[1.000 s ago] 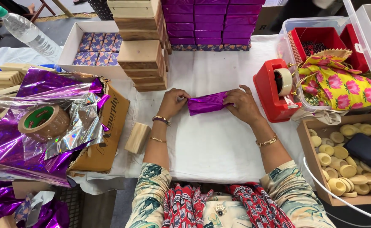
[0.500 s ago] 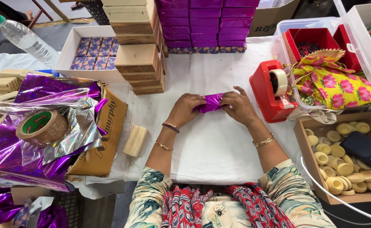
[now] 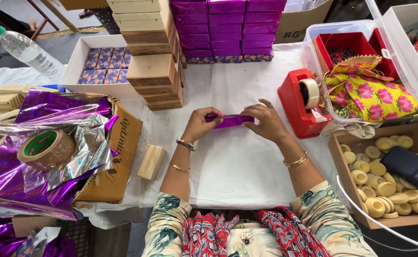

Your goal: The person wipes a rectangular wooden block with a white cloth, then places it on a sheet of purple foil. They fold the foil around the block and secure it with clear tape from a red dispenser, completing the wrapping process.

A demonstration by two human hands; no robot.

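Hands at mid-table, wrapping a small block in purple foil.
Left hand (image 3: 200, 124) and right hand (image 3: 265, 123) pinch the foil-wrapped block (image 3: 232, 121) by its ends; likely light, stiff inside, slippery outside. Beyond: wooden blocks (image 3: 153, 71), purple boxes (image 3: 225, 28).
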